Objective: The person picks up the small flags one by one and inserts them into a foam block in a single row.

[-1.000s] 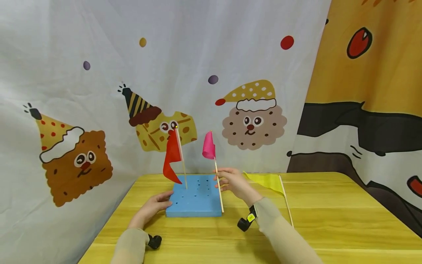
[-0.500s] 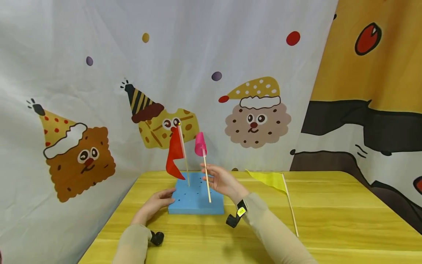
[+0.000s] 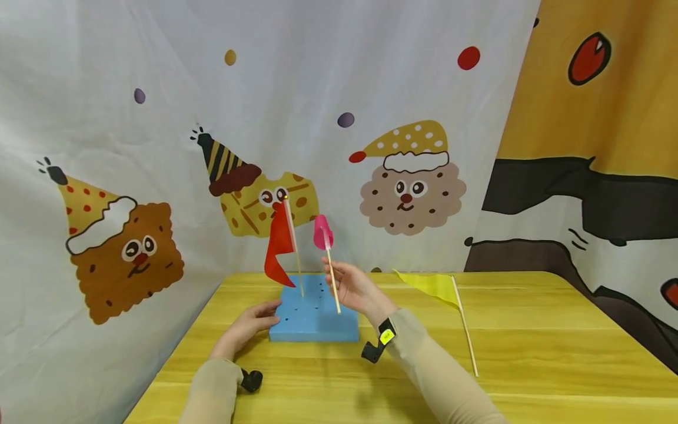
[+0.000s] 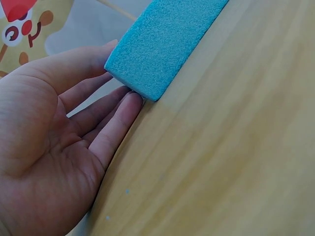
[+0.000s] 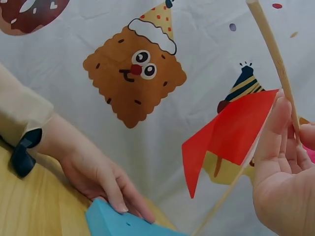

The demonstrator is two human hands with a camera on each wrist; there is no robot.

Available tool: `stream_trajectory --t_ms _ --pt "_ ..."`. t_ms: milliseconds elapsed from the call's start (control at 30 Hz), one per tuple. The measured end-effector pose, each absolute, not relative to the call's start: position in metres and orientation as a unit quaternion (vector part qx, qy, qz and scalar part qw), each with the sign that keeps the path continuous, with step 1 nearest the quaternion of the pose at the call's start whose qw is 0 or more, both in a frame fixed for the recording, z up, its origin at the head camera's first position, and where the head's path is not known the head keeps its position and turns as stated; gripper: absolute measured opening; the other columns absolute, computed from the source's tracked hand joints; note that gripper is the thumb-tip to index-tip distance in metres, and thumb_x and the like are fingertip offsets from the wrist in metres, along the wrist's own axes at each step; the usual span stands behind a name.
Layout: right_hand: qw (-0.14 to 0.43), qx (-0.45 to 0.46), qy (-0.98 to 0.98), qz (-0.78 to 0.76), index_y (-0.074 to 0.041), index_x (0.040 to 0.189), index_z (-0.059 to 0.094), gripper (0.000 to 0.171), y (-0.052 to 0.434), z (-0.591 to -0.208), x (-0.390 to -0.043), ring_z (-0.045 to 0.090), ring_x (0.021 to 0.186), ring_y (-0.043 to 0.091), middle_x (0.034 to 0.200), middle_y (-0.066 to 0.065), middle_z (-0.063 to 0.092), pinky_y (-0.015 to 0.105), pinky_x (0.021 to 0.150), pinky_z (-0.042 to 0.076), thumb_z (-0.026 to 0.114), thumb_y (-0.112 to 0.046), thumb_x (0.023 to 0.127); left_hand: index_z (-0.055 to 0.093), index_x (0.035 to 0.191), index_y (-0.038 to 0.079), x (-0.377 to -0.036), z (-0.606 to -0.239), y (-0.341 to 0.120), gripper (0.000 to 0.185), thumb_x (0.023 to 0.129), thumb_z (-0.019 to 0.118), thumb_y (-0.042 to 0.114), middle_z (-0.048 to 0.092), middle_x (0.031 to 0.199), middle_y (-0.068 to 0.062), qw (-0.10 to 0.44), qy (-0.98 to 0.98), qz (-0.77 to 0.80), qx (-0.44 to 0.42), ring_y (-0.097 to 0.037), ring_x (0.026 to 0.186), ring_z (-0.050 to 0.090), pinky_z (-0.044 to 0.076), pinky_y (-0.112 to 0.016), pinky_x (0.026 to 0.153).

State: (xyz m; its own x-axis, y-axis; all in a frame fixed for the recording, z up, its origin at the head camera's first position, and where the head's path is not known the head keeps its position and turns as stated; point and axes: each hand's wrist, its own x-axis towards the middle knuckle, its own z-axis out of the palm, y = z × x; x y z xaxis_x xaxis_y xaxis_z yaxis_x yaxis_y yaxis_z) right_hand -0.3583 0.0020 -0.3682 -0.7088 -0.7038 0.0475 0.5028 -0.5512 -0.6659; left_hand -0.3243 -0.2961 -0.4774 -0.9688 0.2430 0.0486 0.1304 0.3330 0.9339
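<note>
1. The left hand (image 3: 249, 330) lies flat and relaxed on the wooden table (image 3: 529, 353), fingertips touching the left edge of a square blue foam block (image 3: 312, 321) dotted with small holes.
2. A red flag (image 3: 279, 244) on a thin wooden stick stands upright in the block's far side.
3. The right hand (image 3: 355, 288) pinches the stick of a pink flag (image 3: 322, 231), its lower tip over the block.
4. A yellow flag (image 3: 431, 285) lies flat on the table to the right, well apart.
5. A cartoon-printed cloth backdrop (image 3: 106, 118) hangs behind.

Pink flag (image 3: 322, 232) on a tilted stick, tip over holed blue foam block (image 3: 313, 318).
</note>
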Motion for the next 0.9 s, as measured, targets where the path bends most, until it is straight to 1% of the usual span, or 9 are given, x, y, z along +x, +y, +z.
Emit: stream_trajectory --t_ms 233,367,533,633,800,900 --pt "0.347 -0.136 0.339 -0.864 -0.012 0.104 0.071 0.036 -0.002 -0.371 -0.357 0.062 0.065 0.009 0.081 -0.003 0.069 0.018 0.059 0.051 0.036 -0.018 0.107 0.041 0.147 0.003 -0.322 -0.476 -0.296 0.060 0.095 0.064 0.023 0.038 0.149 -0.022 0.051 0.812 0.569 0.115 -0.038 0.128 0.046 0.036 -0.051 0.106" --pt "0.329 -0.135 0.373 -0.857 -0.012 0.110 0.067 0.029 -0.002 -0.372 -0.359 0.061 0.067 0.010 0.085 -0.003 0.065 0.018 0.061 0.050 0.038 -0.017 0.106 0.041 0.147 0.003 -0.321 -0.475 -0.295 0.060 0.095 0.064 0.023 0.038 0.149 -0.022 0.052 0.812 0.570 0.115 -0.037 0.128 0.046 0.036 -0.052 0.106" --pt "0.289 -0.138 0.435 -0.841 -0.013 0.114 0.061 0.021 0.000 -0.370 -0.364 0.060 0.069 0.012 0.088 -0.002 0.062 0.020 0.062 0.049 0.042 -0.017 0.105 0.041 0.147 0.004 -0.322 -0.474 -0.295 0.060 0.095 0.064 0.024 0.037 0.149 -0.022 0.052 0.812 0.570 0.118 -0.037 0.128 0.047 0.035 -0.052 0.107" --pt "0.274 -0.132 0.449 -0.840 -0.013 0.112 0.063 0.020 0.001 -0.368 -0.368 0.061 0.068 0.012 0.088 -0.001 0.062 0.020 0.060 0.050 0.045 -0.017 0.104 0.041 0.147 0.004 -0.322 -0.474 -0.295 0.060 0.095 0.064 0.025 0.037 0.149 -0.022 0.053 0.814 0.566 0.119 -0.037 0.128 0.046 0.035 -0.052 0.106" --pt "0.265 -0.131 0.457 -0.839 -0.012 0.111 0.065 0.020 0.001 -0.366 -0.373 0.063 0.067 0.014 0.088 0.002 0.063 0.021 0.059 0.051 0.047 -0.016 0.104 0.042 0.147 0.004 -0.323 -0.476 -0.295 0.060 0.095 0.064 0.025 0.038 0.149 -0.022 0.052 0.816 0.565 0.113 -0.037 0.128 0.047 0.036 -0.051 0.106" --pt "0.249 -0.142 0.489 -0.824 -0.009 0.118 0.063 0.022 0.000 -0.366 -0.375 0.065 0.070 0.017 0.090 0.003 0.064 0.025 0.061 0.051 0.049 -0.016 0.103 0.043 0.147 0.005 -0.323 -0.478 -0.296 0.059 0.095 0.065 0.025 0.039 0.149 -0.020 0.050 0.815 0.568 0.105 -0.036 0.127 0.048 0.037 -0.050 0.106"
